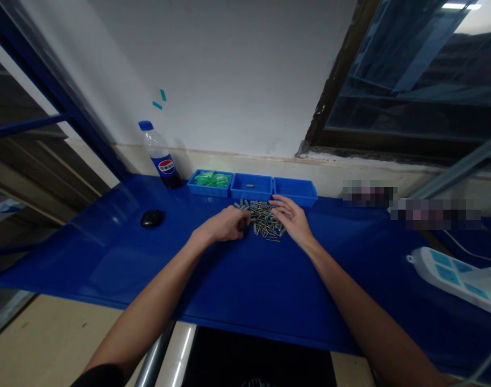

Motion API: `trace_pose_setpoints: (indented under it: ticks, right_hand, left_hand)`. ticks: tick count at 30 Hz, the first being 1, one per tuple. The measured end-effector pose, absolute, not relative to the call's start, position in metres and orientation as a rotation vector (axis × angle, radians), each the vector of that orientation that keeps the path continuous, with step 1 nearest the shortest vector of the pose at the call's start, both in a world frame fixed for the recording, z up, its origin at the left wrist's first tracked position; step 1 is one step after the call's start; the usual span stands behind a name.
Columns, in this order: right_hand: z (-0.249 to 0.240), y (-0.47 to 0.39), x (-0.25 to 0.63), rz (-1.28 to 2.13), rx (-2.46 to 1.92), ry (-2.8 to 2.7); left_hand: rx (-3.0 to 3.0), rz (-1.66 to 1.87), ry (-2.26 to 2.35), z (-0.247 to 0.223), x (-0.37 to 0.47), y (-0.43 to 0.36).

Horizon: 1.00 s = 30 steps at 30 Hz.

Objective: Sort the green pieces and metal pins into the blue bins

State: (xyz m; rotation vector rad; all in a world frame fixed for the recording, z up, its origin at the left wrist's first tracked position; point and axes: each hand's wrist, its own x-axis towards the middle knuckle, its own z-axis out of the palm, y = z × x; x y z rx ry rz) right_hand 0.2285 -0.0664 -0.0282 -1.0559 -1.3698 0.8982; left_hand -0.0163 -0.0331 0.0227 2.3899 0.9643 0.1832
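A pile of small metal pins and grey cylindrical pieces point(264, 219) lies on the blue table, in front of three blue bins. At its left edge is my left hand point(230, 223), fingers curled together; whatever they hold is too small to make out. My right hand point(291, 217) rests at the pile's right side with its fingers apart. Green packets point(213, 179) fill the left bin point(208, 191). One small grey piece point(250, 186) lies in the middle bin point(251, 194). The right bin point(296, 189) shows no contents.
A cola bottle point(164, 161) stands by the wall, left of the bins. Nearer on the left is a black mouse-like object point(152, 218). A white and light-blue power strip point(459, 277) lies at the table's right. Blurred-out patches cover the back right.
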Motion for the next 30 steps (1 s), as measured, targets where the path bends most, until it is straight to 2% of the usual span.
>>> trace_pose_setpoints:
  ticks: [7, 22, 25, 30]
  right_hand:
    - [-0.026, -0.071, 0.226, 0.911, -1.089, -1.333]
    - [-0.023, -0.074, 0.230, 0.890, -1.109, -1.305]
    - [-0.024, -0.074, 0.230, 0.882, -1.111, -1.311]
    - [-0.024, -0.075, 0.231, 0.888, -1.111, -1.293]
  left_hand:
    - [2.360, 0.409, 0.880, 0.029, -0.024, -0.031]
    - [2.301, 0.090, 0.873, 0.033, -0.036, -0.031]
    - [2.284, 0.249, 0.798, 0.033, -0.027, -0.031]
    - [2.068, 0.721, 0.720, 0.031, -0.001, -0.028]
